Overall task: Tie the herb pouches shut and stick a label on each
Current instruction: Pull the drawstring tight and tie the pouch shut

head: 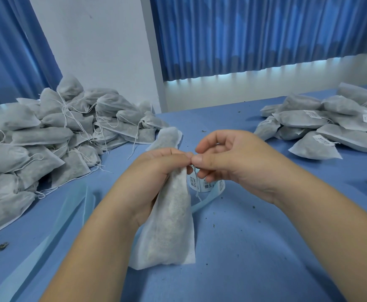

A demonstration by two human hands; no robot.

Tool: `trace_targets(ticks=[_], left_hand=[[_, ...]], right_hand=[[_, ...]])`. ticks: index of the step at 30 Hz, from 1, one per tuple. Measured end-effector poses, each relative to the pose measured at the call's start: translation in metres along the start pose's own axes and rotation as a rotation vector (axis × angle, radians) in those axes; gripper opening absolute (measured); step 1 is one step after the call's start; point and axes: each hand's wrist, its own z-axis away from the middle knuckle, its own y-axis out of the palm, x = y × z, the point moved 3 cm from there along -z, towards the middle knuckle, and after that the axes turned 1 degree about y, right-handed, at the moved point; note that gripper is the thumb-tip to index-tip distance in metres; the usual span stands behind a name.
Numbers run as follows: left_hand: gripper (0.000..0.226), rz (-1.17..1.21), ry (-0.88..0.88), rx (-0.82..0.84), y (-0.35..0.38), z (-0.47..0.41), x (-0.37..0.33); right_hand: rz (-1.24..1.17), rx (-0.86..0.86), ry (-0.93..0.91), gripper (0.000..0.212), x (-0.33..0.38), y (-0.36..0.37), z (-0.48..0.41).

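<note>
My left hand (156,171) grips the neck of a white herb pouch (171,232) that stands upright on the blue table (265,236). My right hand (228,158) meets it at the pouch's top, thumb and forefinger pinching something small there; the string itself is hidden by my fingers. Behind the pouch lies a roll of barcode labels (204,184) on a pale blue backing strip (202,203). Another pouch (167,138) lies flat just beyond my left hand.
A big heap of unlabelled pouches with loose strings (47,138) fills the left of the table. A pile of labelled pouches (330,125) sits at the right. Used backing strip (69,214) trails left. Herb crumbs dot the cloth. Blue curtains (265,35) hang behind.
</note>
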Motion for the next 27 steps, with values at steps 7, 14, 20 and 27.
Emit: trace_targets(ticks=[7,14,20,27], left_hand=[[0.024,-0.320,0.098,-0.147,-0.002,-0.007,0.005],[0.027,-0.479,0.197,-0.202,0.000,-0.009,0.008],[0.024,-0.661,0.287,-0.327,0.001,-0.011,0.010],[0.019,-0.701,0.339,-0.351,0.002,-0.009,0.007]], right_hand=[[0.323,-0.079,-0.039,0.009,-0.002,-0.002,-0.001],[0.627,-0.122,-0.124,0.017,-0.005,0.003,-0.003],[0.720,-0.124,-0.121,0.014,-0.010,0.003,-0.006],[0.759,-0.102,-0.084,0.017,-0.014,0.005,-0.006]])
